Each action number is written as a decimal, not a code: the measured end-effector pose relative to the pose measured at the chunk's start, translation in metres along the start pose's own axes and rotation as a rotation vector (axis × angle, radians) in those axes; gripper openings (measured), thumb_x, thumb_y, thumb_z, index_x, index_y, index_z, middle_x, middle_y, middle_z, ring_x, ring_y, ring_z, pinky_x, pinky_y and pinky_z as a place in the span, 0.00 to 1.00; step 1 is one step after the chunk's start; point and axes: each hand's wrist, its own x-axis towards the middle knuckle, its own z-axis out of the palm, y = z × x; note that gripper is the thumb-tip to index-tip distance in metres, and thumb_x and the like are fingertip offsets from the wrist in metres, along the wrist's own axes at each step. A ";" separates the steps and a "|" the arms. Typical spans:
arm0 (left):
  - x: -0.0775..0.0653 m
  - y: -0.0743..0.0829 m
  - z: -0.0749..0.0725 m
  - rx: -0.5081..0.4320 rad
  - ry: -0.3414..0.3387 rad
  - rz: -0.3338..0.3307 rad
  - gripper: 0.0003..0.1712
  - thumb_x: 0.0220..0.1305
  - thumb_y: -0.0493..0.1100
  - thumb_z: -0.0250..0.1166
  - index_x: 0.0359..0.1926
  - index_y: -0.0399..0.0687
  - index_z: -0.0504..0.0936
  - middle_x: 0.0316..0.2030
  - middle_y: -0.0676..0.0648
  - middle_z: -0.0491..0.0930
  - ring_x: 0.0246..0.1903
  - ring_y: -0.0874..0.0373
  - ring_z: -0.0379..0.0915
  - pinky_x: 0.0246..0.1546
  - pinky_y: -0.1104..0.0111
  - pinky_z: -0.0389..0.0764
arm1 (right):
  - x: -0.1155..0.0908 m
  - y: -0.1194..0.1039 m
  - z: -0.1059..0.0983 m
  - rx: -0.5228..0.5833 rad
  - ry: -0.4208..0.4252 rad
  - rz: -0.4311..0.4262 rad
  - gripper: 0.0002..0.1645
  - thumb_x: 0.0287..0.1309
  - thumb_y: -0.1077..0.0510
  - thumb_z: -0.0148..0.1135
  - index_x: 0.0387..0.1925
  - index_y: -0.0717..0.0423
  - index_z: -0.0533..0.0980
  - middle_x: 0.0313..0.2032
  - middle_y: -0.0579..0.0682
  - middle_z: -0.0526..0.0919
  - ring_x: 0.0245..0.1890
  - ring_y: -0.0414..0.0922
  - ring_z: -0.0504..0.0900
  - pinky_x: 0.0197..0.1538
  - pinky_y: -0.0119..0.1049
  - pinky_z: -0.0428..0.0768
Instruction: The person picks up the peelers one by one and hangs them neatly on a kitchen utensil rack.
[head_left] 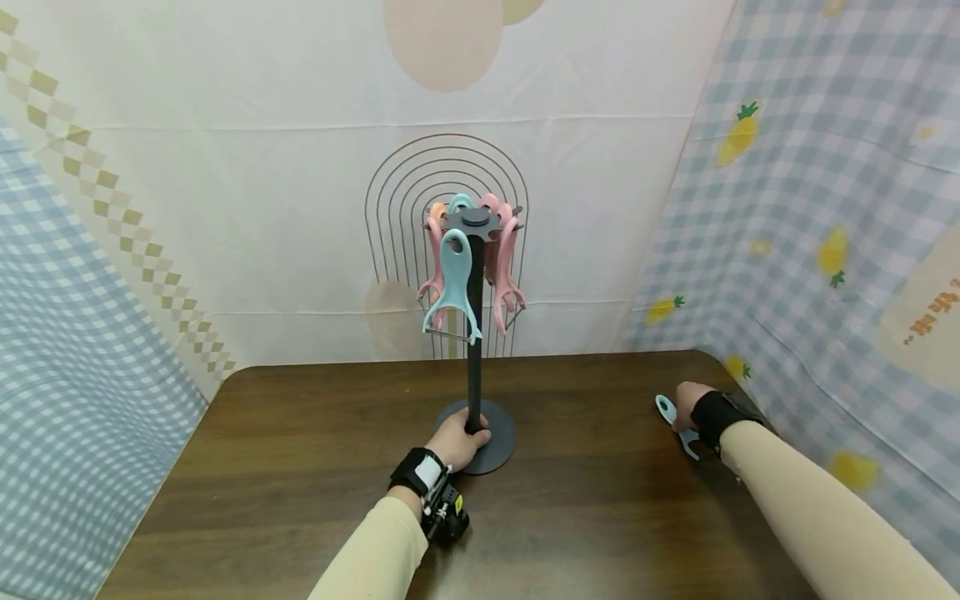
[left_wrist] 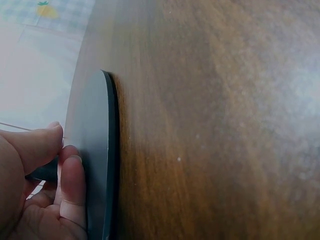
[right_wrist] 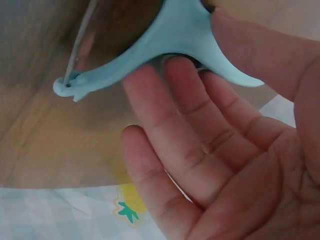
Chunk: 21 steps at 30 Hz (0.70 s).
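Observation:
A black stand (head_left: pixel 475 367) with a round base (head_left: pixel 501 437) rises from the table, peelers hanging from its top. My left hand (head_left: pixel 456 443) grips the foot of the pole; in the left wrist view its fingers lie beside the base (left_wrist: pixel 97 150). Over at the right, my right hand (head_left: pixel 688 404) holds a light blue Y-shaped peeler (head_left: pixel 664 407) low at the table. In the right wrist view, thumb and fingers pinch this peeler (right_wrist: pixel 185 25) between them, its metal blade off to the left. Another light blue peeler (head_left: pixel 455 271) hangs at the stand's front.
Several pink peelers (head_left: pixel 507 267) hang round the stand's top, with an orange handle (head_left: pixel 437 211) behind. The brown wooden table (head_left: pixel 300 433) meets a white cloth (head_left: pixel 262 208) at the back. Blue checked cloth (head_left: pixel 795 317) drapes close by the right hand.

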 end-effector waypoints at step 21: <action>0.002 -0.001 0.002 0.013 -0.003 -0.016 0.07 0.68 0.39 0.61 0.44 0.41 0.78 0.36 0.45 0.77 0.37 0.52 0.73 0.39 0.58 0.72 | 0.011 -0.001 0.007 0.069 0.090 -0.139 0.23 0.49 0.61 0.71 0.10 0.51 0.67 0.11 0.41 0.62 0.14 0.39 0.61 0.22 0.32 0.61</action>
